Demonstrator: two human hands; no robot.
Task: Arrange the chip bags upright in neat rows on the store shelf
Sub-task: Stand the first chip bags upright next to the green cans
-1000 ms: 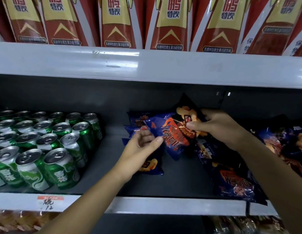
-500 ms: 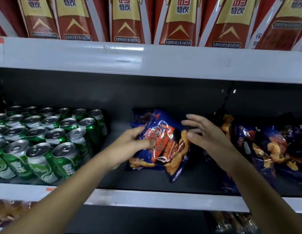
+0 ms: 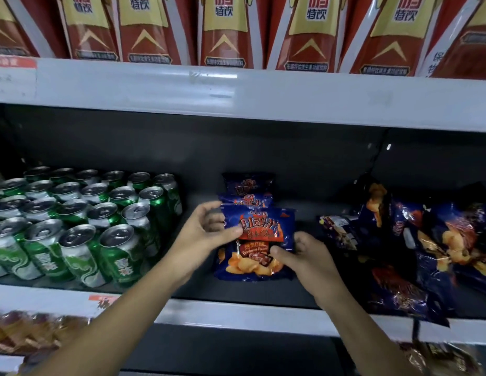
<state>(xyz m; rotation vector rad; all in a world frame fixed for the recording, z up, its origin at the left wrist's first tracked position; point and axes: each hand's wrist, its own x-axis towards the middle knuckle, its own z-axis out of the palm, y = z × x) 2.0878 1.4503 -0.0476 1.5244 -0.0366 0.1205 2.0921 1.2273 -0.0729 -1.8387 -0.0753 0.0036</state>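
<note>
Front chip bag (image 3: 260,229): blue, orange lettering, standing upright on the shelf (image 3: 236,293) at mid-width, bottom edge on the dark shelf floor, face toward the camera

Behind it: two more blue bags (image 3: 247,187), upright, one behind the other in a single file toward the back wall; only their tops show

Left grip (image 3: 201,234): grasping the front bag at its upper left edge, thumb on the face, fingers curled behind

Right grip (image 3: 304,256): grasping the same bag at its lower right, thumb pressed on the face

Right of the file: loose pile of bags (image 3: 426,248), lying tilted and overlapping, one hanging over the shelf's front rim; apart from the file

Left of the file: green cans (image 3: 73,221), upright in rows

Shelf above: red cartons (image 3: 225,31) side by side
</note>
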